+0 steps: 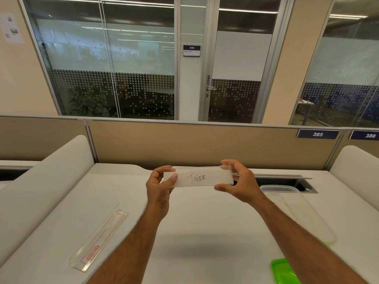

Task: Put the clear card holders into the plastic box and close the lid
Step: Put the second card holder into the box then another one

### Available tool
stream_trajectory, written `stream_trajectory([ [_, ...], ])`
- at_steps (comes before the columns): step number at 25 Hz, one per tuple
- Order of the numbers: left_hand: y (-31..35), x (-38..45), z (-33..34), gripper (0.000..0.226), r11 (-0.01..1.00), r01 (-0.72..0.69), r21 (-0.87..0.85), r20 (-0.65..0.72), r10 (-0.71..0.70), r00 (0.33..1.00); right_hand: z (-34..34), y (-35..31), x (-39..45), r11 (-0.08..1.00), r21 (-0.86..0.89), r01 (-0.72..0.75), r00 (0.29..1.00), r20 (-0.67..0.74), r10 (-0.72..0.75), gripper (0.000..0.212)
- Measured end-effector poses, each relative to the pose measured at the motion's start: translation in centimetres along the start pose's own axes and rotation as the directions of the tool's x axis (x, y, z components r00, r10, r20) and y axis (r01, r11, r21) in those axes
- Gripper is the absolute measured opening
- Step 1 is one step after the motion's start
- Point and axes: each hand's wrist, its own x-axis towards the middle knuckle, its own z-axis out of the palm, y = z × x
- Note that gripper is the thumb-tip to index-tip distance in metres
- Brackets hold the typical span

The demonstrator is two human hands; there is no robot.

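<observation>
Head view. You hold one clear card holder up above the middle of the table, well clear of its surface, its shadow lying on the white top below. The card inside reads "TIGER". Your left hand pinches the holder's left end, thumb on the front face and fingers curled behind. Your right hand grips the right end, fingers over the top edge and thumb under the bottom edge.

The plastic box lies toward the right edge of the table, long, translucent and open-topped, partly behind your right forearm. You cannot tell through its cloudy wall whether anything is inside yet. A green lid lies flat at the near right corner, cut off by the frame's bottom edge; judged by place, it belongs to the box.

A second clear holder, long and narrow with a red label, lies flat near the near left corner.

Progress, as a judgement: early. No holder is visibly boxed. Left: place the TIGER holder in the box, then the one on the table, then fit the lid.
</observation>
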Motion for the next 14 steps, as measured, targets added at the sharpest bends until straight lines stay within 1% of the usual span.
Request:
stream_trajectory([
  [3,-0.3,-0.4,-0.2,0.022,1.0,0.021,0.007,-0.004,-0.021,1.0,-0.2,-0.2,0.2,0.992,-0.125,0.014,0.997,0.073,-0.004,0.079],
  [5,-0.6,-0.7,-0.3,0.021,0.999,0.042,0.025,0.017,-0.043,0.999,-0.4,-0.7,0.5,0.964,-0.265,0.024,0.983,0.184,0.026,0.078],
  [7,-0.7,-1.1,-0.3,0.022,0.997,0.06,0.051,0.058,-0.063,0.996,-0.3,-1.1,0.9,0.902,-0.428,0.056,0.942,0.322,0.095,0.076],
  [8,-0.8,-1.3,-0.3,0.024,0.996,0.066,0.068,0.078,-0.071,0.994,-0.1,-1.4,1.1,0.873,-0.482,0.073,0.916,0.378,0.132,0.075],
  [11,-1.1,-1.9,0.0,0.031,0.991,0.087,0.102,0.125,-0.099,0.987,1.1,-2.0,1.3,0.819,-0.558,0.132,0.863,0.471,0.182,0.076],
  [14,-1.3,-2.3,0.2,0.041,0.988,0.11,0.108,0.154,-0.126,0.98,2.6,-2.1,1.0,0.803,-0.578,0.148,0.834,0.509,0.213,0.079],
])
